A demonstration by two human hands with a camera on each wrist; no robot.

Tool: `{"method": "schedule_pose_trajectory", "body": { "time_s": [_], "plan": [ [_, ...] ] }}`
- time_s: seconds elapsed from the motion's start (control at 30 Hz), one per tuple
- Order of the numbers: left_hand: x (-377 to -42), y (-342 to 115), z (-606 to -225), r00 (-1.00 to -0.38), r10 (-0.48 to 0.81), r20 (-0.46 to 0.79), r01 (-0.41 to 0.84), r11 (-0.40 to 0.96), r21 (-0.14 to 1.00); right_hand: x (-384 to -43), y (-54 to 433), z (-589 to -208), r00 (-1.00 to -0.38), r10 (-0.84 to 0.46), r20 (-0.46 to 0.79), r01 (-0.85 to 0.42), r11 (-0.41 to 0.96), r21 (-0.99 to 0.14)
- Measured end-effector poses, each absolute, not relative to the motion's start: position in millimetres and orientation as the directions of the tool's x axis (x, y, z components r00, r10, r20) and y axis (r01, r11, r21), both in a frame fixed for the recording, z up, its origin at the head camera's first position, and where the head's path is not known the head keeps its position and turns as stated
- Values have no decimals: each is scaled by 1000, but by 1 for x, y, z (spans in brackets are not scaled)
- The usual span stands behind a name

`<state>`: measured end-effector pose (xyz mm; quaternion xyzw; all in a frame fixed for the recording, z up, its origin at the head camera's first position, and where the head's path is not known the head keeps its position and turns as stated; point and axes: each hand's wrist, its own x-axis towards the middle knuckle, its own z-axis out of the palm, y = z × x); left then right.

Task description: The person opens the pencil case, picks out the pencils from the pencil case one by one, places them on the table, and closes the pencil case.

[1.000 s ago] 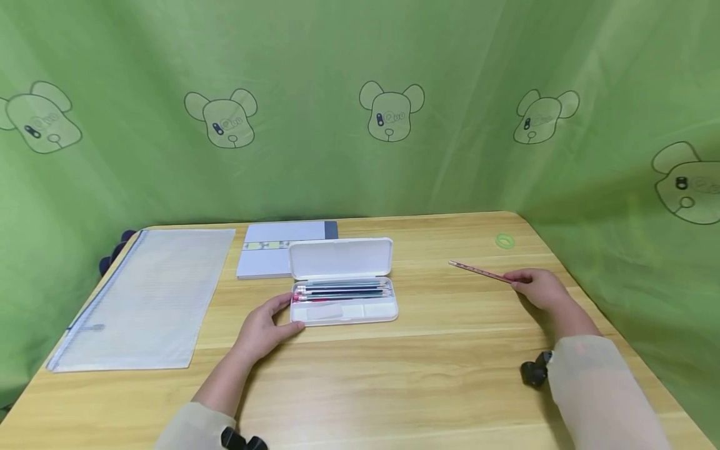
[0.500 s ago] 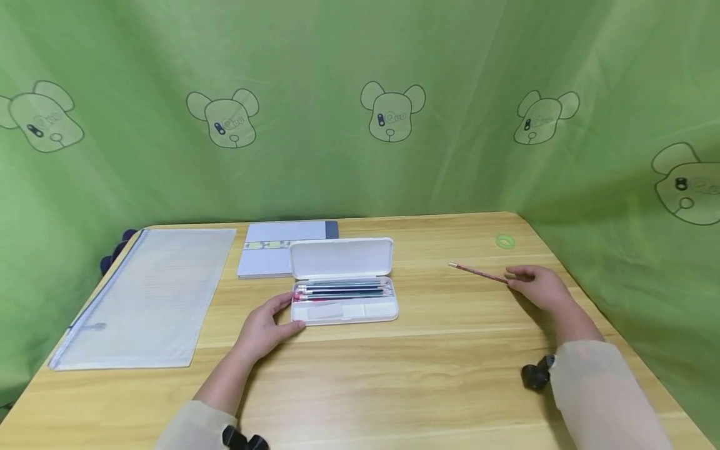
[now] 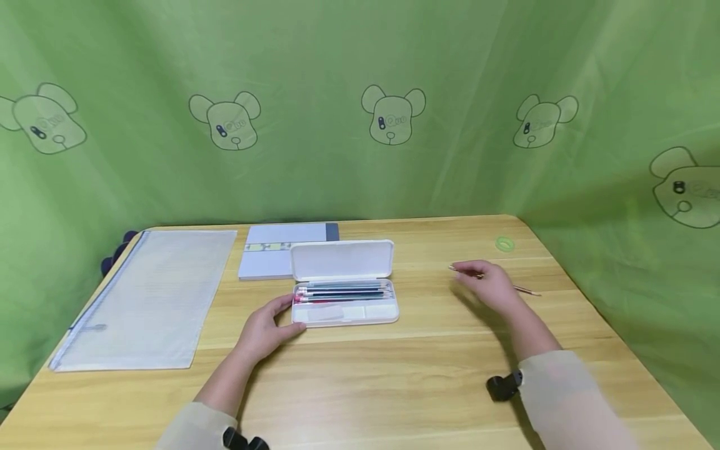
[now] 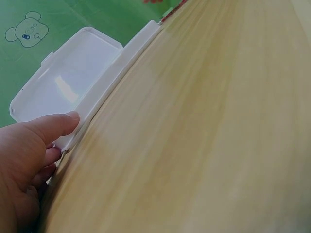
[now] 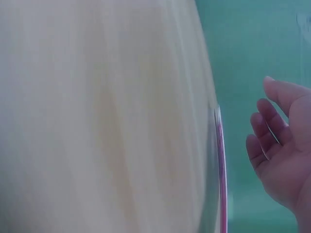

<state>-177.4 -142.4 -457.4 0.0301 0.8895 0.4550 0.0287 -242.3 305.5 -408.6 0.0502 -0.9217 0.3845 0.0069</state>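
An open white pencil case (image 3: 344, 312) holds several pencils in its long compartment, its lid raised at the back. My left hand (image 3: 264, 331) grips its left end, thumb at the front corner and fingers along the side; the left wrist view shows that thumb (image 4: 60, 125) on the case's wall. To the right, a reddish pencil (image 3: 527, 290) lies on the table under my right hand (image 3: 486, 284). In the right wrist view this hand (image 5: 289, 145) has loosely bent fingers, with a gap between it and the pencil (image 5: 222, 174).
Behind the case lies a notebook (image 3: 267, 265) with a patterned band. A translucent zip pouch (image 3: 146, 300) covers the table's left side. A green ring (image 3: 504, 244) lies at the back right. Green curtain (image 3: 315, 181) hangs around the table (image 3: 382, 387).
My right hand has let go of the pencil's right end and moved left over it, toward its eraser end. The left hand has stayed on the pencil case.
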Motion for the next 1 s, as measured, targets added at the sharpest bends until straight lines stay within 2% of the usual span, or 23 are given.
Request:
{"method": "schedule_pose_trajectory", "body": {
  "time_s": [0.3, 0.63, 0.8, 1.0],
  "plan": [
    [-178, -143, -457, -997, 78, -22, 28, 580, 814, -244, 241, -419, -981, -188, 42, -147, 592, -793],
    [-178, -142, -458, -997, 72, -34, 14, 584, 811, -248, 198, -431, -962, -273, 29, -179, 543, -820],
    [-178, -142, -457, -997, 69, -32, 14, 585, 811, -249, 183, -431, -954, -299, 0, -181, 579, -795],
    [-178, -142, -457, -997, 70, -33, 14, 582, 813, -252, 170, -429, -946, -322, -25, -210, 673, -709]
  ]
}}
